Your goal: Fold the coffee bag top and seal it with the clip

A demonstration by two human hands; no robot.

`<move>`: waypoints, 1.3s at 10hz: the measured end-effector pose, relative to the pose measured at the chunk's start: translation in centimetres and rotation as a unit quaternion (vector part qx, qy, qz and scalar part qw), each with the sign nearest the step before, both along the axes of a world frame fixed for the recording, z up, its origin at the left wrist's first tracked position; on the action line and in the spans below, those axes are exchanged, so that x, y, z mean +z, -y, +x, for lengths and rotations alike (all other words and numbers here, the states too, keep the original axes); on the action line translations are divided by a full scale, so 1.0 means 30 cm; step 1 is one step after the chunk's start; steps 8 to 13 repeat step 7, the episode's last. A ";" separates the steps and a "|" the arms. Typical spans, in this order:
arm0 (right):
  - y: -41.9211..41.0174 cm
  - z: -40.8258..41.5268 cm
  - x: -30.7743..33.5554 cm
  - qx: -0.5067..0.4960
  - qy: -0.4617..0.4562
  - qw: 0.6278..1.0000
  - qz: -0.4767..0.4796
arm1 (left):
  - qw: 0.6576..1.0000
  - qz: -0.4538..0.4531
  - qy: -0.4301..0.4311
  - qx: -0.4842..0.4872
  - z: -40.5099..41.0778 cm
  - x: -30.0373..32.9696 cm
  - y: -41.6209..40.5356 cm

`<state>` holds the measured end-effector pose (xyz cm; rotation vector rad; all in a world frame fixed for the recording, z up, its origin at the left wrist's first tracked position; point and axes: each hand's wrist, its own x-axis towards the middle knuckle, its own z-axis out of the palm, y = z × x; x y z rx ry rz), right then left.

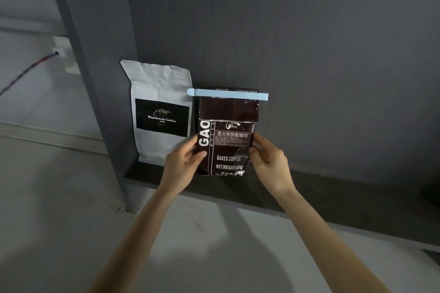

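Two hands on one dark bag [228, 145], gripping its lower half from either side: left hand [183, 162] with fingers [198, 155] curled over the left edge, right hand [267, 162] with fingers [252, 151] pinched on the right edge. Both equally near, neither on the clip. Bag upright on a dark shelf [309, 195], apparently backed against the grey panel [309, 54]; long axis vertical, top folded down. One pale blue clip [227, 94] across that fold, long axis horizontal, well above the fingers, both ends overhanging the bag. Seal seemingly done; probably only letting go left. One white bag [159, 112] just to the left, upright, close beside the dark one. Farther left, one white socket [62, 51] with one cable [26, 74].
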<state>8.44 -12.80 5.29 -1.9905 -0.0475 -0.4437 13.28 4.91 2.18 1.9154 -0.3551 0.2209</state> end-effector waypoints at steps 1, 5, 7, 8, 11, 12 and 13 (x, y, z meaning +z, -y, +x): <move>-0.001 0.037 -0.063 -0.013 -0.017 1.000 0.004 | 1.000 0.007 -0.029 0.007 0.041 -0.054 0.031; 0.024 0.054 -0.110 -0.003 -0.036 0.999 0.022 | 0.998 0.037 -0.049 0.022 0.066 -0.061 0.038; 0.045 0.008 -0.064 -0.010 -0.055 0.998 0.002 | 0.998 0.042 -0.050 0.017 -0.010 -0.024 0.034; 0.045 0.008 -0.064 -0.010 -0.055 0.998 0.002 | 0.998 0.042 -0.050 0.017 -0.010 -0.024 0.034; 0.045 0.008 -0.064 -0.010 -0.055 0.998 0.002 | 0.998 0.042 -0.050 0.017 -0.010 -0.024 0.034; 0.045 0.008 -0.064 -0.010 -0.055 0.998 0.002 | 0.998 0.042 -0.050 0.017 -0.010 -0.024 0.034; 0.045 0.008 -0.064 -0.010 -0.055 0.998 0.002 | 0.998 0.042 -0.050 0.017 -0.010 -0.024 0.034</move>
